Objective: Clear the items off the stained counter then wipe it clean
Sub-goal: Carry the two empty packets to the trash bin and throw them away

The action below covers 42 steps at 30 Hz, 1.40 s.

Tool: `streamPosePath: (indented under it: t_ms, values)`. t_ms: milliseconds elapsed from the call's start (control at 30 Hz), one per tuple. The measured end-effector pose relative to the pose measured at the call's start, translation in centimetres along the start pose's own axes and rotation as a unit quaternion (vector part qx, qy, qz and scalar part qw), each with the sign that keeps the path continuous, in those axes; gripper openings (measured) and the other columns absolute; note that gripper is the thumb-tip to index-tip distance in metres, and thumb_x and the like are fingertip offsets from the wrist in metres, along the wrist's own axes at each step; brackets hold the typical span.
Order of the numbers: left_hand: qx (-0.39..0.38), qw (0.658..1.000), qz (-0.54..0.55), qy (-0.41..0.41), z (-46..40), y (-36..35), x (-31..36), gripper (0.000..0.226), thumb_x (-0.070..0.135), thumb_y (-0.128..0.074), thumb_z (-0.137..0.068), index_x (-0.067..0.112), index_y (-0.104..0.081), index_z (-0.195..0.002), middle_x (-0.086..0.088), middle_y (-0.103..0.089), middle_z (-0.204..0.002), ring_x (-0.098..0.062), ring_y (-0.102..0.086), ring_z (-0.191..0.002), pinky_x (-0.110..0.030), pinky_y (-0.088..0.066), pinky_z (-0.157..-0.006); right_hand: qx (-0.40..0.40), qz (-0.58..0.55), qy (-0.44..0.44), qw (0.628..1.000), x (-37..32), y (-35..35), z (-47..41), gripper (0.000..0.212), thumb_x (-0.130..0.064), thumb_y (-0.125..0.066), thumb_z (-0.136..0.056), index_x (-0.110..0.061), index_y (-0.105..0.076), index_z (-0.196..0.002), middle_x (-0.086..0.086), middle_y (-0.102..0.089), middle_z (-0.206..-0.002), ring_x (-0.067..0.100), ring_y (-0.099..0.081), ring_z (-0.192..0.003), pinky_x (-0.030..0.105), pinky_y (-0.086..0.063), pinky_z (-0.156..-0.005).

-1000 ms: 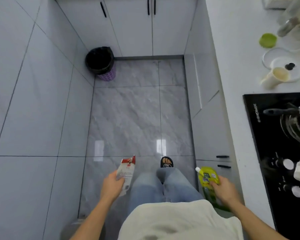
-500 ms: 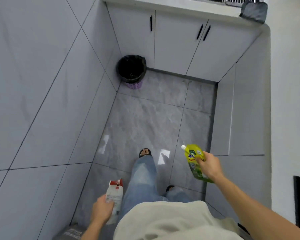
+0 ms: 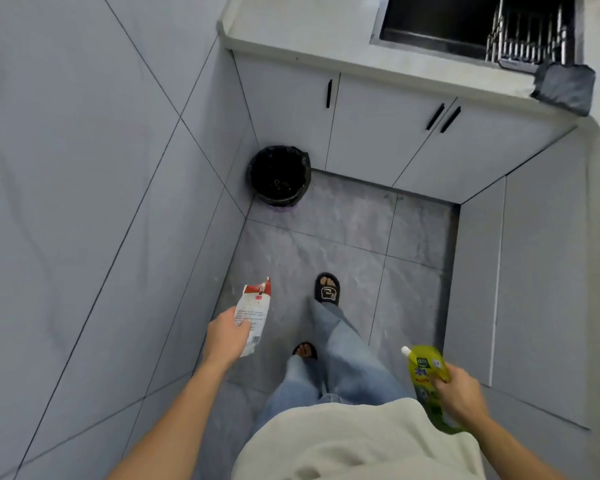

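Observation:
My left hand (image 3: pixel 227 337) grips a white and red paper packet (image 3: pixel 254 313) held out over the grey floor. My right hand (image 3: pixel 459 393) holds a green squeeze pouch (image 3: pixel 425 372) with a white spout, low on the right beside the cabinet front. A round bin with a black liner (image 3: pixel 278 174) stands open in the floor corner ahead, well beyond both hands. The white counter (image 3: pixel 309 32) runs along the top with a dark sink (image 3: pixel 437 20) set in it.
A grey cloth (image 3: pixel 563 88) hangs over the counter's edge at top right, next to a metal rack (image 3: pixel 527 36) in the sink. Tiled wall closes the left side, white cabinets (image 3: pixel 378 123) the far end and right. My legs and black sandals (image 3: pixel 327 289) are on the floor.
I have stepped closer to the bin and the view has swung up to the sink counter. My left hand has lifted the packet forward; my right hand has dropped lower with the pouch.

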<state>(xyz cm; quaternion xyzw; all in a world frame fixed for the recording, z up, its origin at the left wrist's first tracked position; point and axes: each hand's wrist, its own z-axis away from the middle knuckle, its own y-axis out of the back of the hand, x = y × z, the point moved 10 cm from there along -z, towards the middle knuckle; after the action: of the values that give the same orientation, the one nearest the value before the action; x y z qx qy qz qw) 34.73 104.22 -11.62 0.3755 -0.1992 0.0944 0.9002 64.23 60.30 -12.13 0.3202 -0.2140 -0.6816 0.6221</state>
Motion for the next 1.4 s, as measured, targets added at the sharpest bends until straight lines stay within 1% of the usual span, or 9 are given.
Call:
streamPosePath:
  t_ms: [133,267,467,667,833,1100,1200,1300,1400]
  values:
    - [-0.015,1.000,-0.016,0.009,-4.3,1.1,2.6,0.031,0.016,-0.059,-0.100,0.018,-0.072,-0.128,-0.005,-0.077,-0.121,-0.024,-0.074,-0.100,-0.017,-0.049,-0.063,-0.011,0.015,-0.006,1.000,-5.1,2.6,-5.0,0.012,-0.022,-0.061,-0.093,-0.021,-0.067,-0.083,0.012,-0.071,-0.083,0.038,-0.066,-0.079,0.039,-0.055,-0.073]
    - [-0.027,0.997,-0.056,0.039,-6.5,2.5,3.2,0.029,0.015,-0.058,-0.100,0.016,-0.072,-0.125,-0.006,-0.078,-0.120,-0.021,-0.069,-0.093,-0.017,-0.047,-0.060,-0.019,0.022,0.026,0.999,-13.8,6.0,-9.9,0.017,-0.022,-0.058,-0.092,-0.017,-0.065,-0.077,0.011,-0.071,-0.079,0.038,-0.065,-0.077,0.042,-0.056,-0.074]
    - [-0.037,0.992,-0.068,0.104,-8.6,4.7,2.6,0.027,0.022,-0.060,-0.102,0.015,-0.072,-0.126,-0.008,-0.078,-0.118,-0.028,-0.074,-0.098,-0.037,-0.063,-0.079,-0.014,0.023,0.110,0.994,-30.7,10.0,-15.7,0.013,-0.024,-0.059,-0.095,-0.020,-0.071,-0.092,0.009,-0.072,-0.085,0.033,-0.064,-0.076,0.034,-0.046,-0.068]
    - [-0.064,0.985,-0.081,0.137,-13.5,7.4,2.8,0.029,0.027,-0.060,-0.104,0.015,-0.070,-0.129,-0.008,-0.076,-0.124,-0.027,-0.075,-0.103,-0.032,-0.063,-0.080,-0.013,0.021,0.166,0.986,-43.8,10.2,-19.1,0.016,-0.033,-0.057,-0.099,-0.025,-0.071,-0.099,0.002,-0.070,-0.083,0.028,-0.064,-0.077,0.033,-0.046,-0.067]
    - [-0.085,0.984,-0.080,0.134,-21.4,11.4,5.6,0.028,0.018,-0.059,-0.100,0.014,-0.074,-0.123,-0.009,-0.078,-0.119,-0.029,-0.074,-0.100,-0.035,-0.062,-0.081,-0.023,0.038,0.128,0.991,-47.1,8.4,-20.7,0.016,-0.031,-0.058,-0.098,-0.021,-0.070,-0.096,0.006,-0.072,-0.085,0.030,-0.065,-0.078,0.037,-0.053,-0.070]
    - [-0.082,0.991,-0.072,0.079,-35.9,14.2,15.4,0.030,0.015,-0.060,-0.094,0.017,-0.075,-0.120,-0.010,-0.078,-0.117,-0.036,-0.072,-0.104,-0.030,-0.049,-0.076,-0.032,-0.038,0.061,0.997,-51.6,6.0,-25.3,0.013,-0.032,-0.058,-0.099,-0.032,-0.062,-0.086,0.000,-0.068,-0.079,0.023,-0.060,-0.071,0.032,-0.041,-0.065]
    - [-0.086,0.993,-0.012,0.083,-41.1,12.7,18.2,0.031,0.012,-0.058,-0.096,0.012,-0.074,-0.122,-0.011,-0.078,-0.119,-0.034,-0.073,-0.104,-0.032,-0.055,-0.081,-0.063,-0.074,0.056,0.994,-55.3,3.7,-28.6,0.012,-0.031,-0.056,-0.101,-0.026,-0.062,-0.091,-0.005,-0.067,-0.077,0.027,-0.063,-0.080,0.032,-0.042,-0.061]
    - [-0.082,0.988,0.079,0.103,-46.7,10.0,19.7,0.031,0.008,-0.056,-0.099,0.007,-0.073,-0.125,-0.013,-0.077,-0.122,-0.032,-0.072,-0.104,-0.031,-0.054,-0.083,-0.107,-0.123,0.053,0.985,-58.7,0.0,-33.0,0.013,-0.030,-0.054,-0.102,-0.023,-0.064,-0.107,-0.001,-0.072,-0.093,0.025,-0.067,-0.088,0.033,-0.049,-0.070]
    - [-0.075,0.978,0.157,0.114,-52.2,6.4,20.1,0.032,0.008,-0.053,-0.103,0.009,-0.072,-0.129,-0.011,-0.075,-0.127,-0.030,-0.072,-0.110,-0.036,-0.057,-0.093,-0.124,-0.155,0.069,0.978,-61.6,-3.7,-38.3,0.012,-0.028,-0.053,-0.102,-0.031,-0.064,-0.102,-0.006,-0.072,-0.093,0.021,-0.068,-0.089,0.033,-0.051,-0.073]
